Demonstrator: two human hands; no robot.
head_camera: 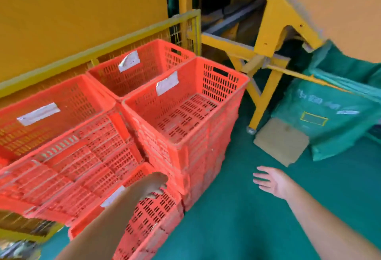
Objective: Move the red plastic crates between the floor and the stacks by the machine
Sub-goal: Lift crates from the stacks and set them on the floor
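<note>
Red-orange plastic crates (68, 96) stand in nested stacks on the green floor (237, 228) beside a yellow mesh fence (123, 34), with a tilted crate (82, 162) leaning across the left stack. At the front, the left hand (152, 184) curls its fingers (157, 192) over the rim of the nearest crate (152, 224). Just right of that crate rises the tallest stack (185, 127), near the yellow machine frame (270, 22). Further right, the right hand (272, 183) hovers above the floor, fingers spread wide and holding nothing, near a cardboard piece (282, 142) and a green sack (329, 119).

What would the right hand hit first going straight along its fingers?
Probably the side wall of the nearest tall crate stack: the open right hand points left at it across the green floor. Depth is unclear.
</note>
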